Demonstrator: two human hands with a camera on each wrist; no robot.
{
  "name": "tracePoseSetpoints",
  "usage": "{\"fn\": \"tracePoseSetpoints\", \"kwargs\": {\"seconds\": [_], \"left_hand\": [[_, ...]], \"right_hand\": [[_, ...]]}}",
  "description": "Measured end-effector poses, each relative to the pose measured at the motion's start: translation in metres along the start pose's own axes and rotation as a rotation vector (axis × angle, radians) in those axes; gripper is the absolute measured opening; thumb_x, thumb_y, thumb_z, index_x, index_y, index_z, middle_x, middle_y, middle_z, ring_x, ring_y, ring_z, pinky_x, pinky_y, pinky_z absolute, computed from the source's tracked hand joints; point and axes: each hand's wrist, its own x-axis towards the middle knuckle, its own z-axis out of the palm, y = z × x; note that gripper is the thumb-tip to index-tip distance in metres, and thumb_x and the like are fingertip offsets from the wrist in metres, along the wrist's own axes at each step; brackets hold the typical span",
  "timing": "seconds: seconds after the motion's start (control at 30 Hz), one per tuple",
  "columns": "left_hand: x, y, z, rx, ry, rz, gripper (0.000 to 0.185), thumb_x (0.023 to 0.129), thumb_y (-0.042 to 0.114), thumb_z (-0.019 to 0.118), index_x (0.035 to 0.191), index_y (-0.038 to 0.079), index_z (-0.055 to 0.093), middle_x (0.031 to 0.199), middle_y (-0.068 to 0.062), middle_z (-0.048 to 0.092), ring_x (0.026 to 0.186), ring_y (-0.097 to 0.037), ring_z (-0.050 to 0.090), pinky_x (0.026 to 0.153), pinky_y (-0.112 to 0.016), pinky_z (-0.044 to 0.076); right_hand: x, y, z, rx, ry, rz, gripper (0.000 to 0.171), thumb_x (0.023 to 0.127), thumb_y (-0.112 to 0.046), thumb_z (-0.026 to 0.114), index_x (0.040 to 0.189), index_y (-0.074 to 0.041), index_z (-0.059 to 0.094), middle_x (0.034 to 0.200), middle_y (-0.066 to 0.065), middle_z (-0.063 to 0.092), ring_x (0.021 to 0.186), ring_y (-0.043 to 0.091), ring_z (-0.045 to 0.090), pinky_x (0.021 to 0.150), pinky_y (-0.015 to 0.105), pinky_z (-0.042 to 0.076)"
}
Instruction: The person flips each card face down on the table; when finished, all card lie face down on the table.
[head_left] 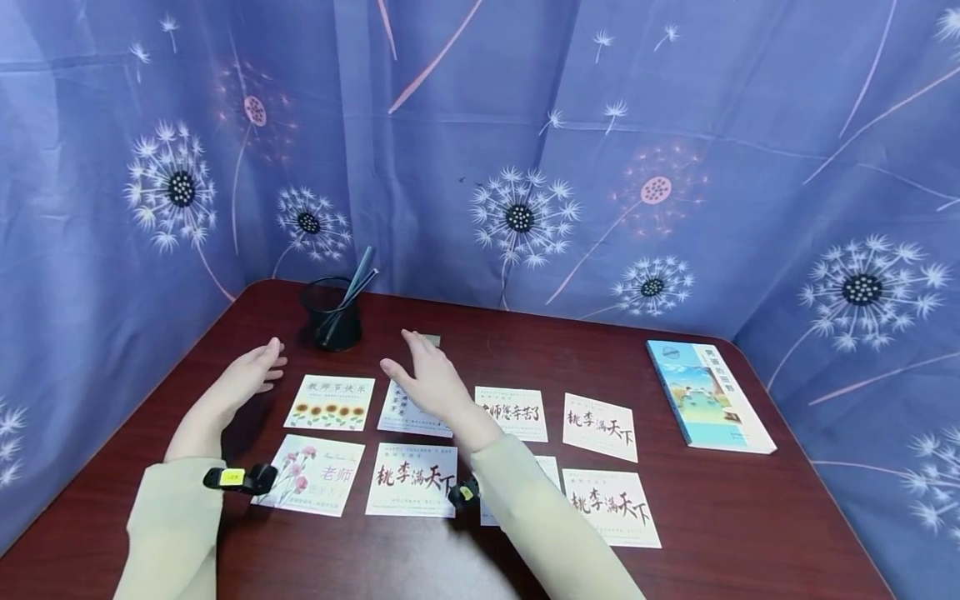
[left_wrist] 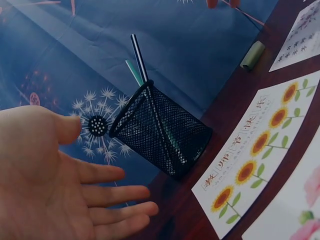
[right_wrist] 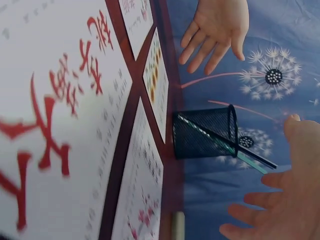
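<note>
Presently, find eight printed cards laid face up on the table (head_left: 570, 358), set in two rows of four running roughly along the far edge. In the far row, reading from the left edge, identify the sunflower card (head_left: 330, 403), the grey-lettered card (head_left: 408, 419) (partly covered by the right hand (head_left: 435, 379)), the bold-lettered card (head_left: 512, 414) and a skewed red-lettered card (head_left: 600, 427). In the near row, identify the pink-flower card (head_left: 311, 475), a second red-lettered card (head_left: 412, 481), a card (head_left: 550, 468) mostly hidden by the right forearm, and a third red-lettered card (head_left: 613, 506).

Note both hands well apart, fingers extended, gripping nothing: left hand (head_left: 236, 383) raised between the left edge and the sunflower card, right hand raised over the grey-lettered card.

Judge the layout as apparently complete, with two full rows. Regard squaring-up of the two rightmost cards as the possible remainder. Impossible to confirm from these views: any further card to add.

Leave out of account the pen holder (head_left: 337, 321) near the far left corner, the small green block (left_wrist: 253, 55) beyond the far row, and the book (head_left: 708, 396) near the right edge.
</note>
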Motion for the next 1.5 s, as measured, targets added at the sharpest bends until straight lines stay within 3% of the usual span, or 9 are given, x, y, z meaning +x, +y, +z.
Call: {"fn": "tracePoseSetpoints", "kwargs": {"seconds": [0.17, 0.37, 0.5, 0.63, 0.77, 0.93, 1.27, 1.5], "left_hand": [[0.000, -0.004, -0.003, -0.009, -0.033, -0.031, 0.080, 0.104, 0.049, 0.006, 0.148, -0.017, 0.010, 0.147, -0.044, 0.026, 0.136, -0.054, 0.032, 0.111, -0.060, 0.033], [0.002, -0.008, -0.006, -0.013, -0.070, -0.035, 0.080, 0.104, 0.048, 0.003, 0.148, -0.018, 0.012, 0.145, -0.042, 0.031, 0.133, -0.052, 0.040, 0.109, -0.056, 0.037], [0.004, -0.013, -0.006, -0.016, -0.107, -0.051, 0.080, 0.104, 0.048, 0.002, 0.147, -0.018, 0.014, 0.145, -0.040, 0.034, 0.130, -0.049, 0.045, 0.107, -0.051, 0.043], [0.004, -0.016, -0.005, -0.034, -0.118, -0.070, 0.081, 0.104, 0.049, 0.002, 0.147, -0.018, 0.016, 0.144, -0.039, 0.035, 0.126, -0.044, 0.052, 0.098, -0.040, 0.052], [0.004, -0.017, -0.005, -0.042, -0.122, -0.087, 0.082, 0.103, 0.050, 0.002, 0.147, -0.018, 0.017, 0.144, -0.039, 0.037, 0.124, -0.041, 0.055, 0.093, -0.034, 0.054], [0.004, -0.017, -0.005, -0.037, -0.127, -0.096, 0.083, 0.103, 0.050, 0.001, 0.146, -0.019, 0.018, 0.141, -0.039, 0.041, 0.122, -0.040, 0.057, 0.095, -0.037, 0.054], [0.004, -0.017, -0.004, -0.043, -0.106, -0.092, 0.082, 0.104, 0.049, 0.003, 0.146, -0.020, 0.018, 0.138, -0.038, 0.045, 0.117, -0.035, 0.063, 0.092, -0.032, 0.055], [0.005, -0.020, -0.001, -0.061, -0.099, -0.091, 0.083, 0.103, 0.050, 0.002, 0.146, -0.020, 0.017, 0.139, -0.038, 0.045, 0.117, -0.035, 0.062, 0.093, -0.032, 0.055]], "right_hand": [[0.004, -0.007, 0.008, 0.111, -0.019, 0.042, 0.068, 0.101, -0.051, 0.042, 0.152, -0.007, 0.033, 0.154, 0.013, 0.039, 0.140, 0.029, 0.042, 0.113, 0.047, 0.038], [0.009, -0.010, 0.018, 0.266, 0.003, 0.092, 0.061, 0.102, -0.046, 0.044, 0.144, -0.002, 0.044, 0.140, 0.015, 0.056, 0.122, 0.027, 0.060, 0.102, 0.041, 0.049], [0.010, -0.011, 0.025, 0.328, 0.016, 0.135, 0.055, 0.099, -0.039, 0.055, 0.136, 0.003, 0.051, 0.126, 0.015, 0.064, 0.115, 0.027, 0.062, 0.097, 0.036, 0.051], [0.012, -0.013, 0.030, 0.380, -0.012, 0.207, 0.054, 0.091, -0.032, 0.069, 0.131, 0.002, 0.055, 0.122, 0.014, 0.066, 0.113, 0.027, 0.062, 0.092, 0.033, 0.053], [0.013, -0.014, 0.036, 0.370, -0.041, 0.248, 0.053, 0.083, -0.023, 0.078, 0.128, -0.001, 0.059, 0.119, 0.011, 0.067, 0.103, 0.023, 0.065, 0.081, 0.026, 0.055], [0.015, -0.015, 0.042, 0.309, -0.067, 0.215, 0.054, 0.077, -0.016, 0.083, 0.124, -0.001, 0.062, 0.115, 0.010, 0.069, 0.087, 0.015, 0.066, 0.068, 0.019, 0.052], [0.016, -0.019, 0.051, 0.232, -0.113, 0.170, 0.064, 0.072, -0.013, 0.087, 0.129, -0.001, 0.060, 0.119, 0.011, 0.068, 0.098, 0.019, 0.065, 0.076, 0.018, 0.053], [0.015, -0.018, 0.057, 0.268, -0.094, 0.190, 0.064, 0.071, -0.010, 0.087, 0.128, 0.001, 0.060, 0.109, 0.011, 0.069, 0.088, 0.015, 0.063, 0.069, 0.019, 0.051]]}}
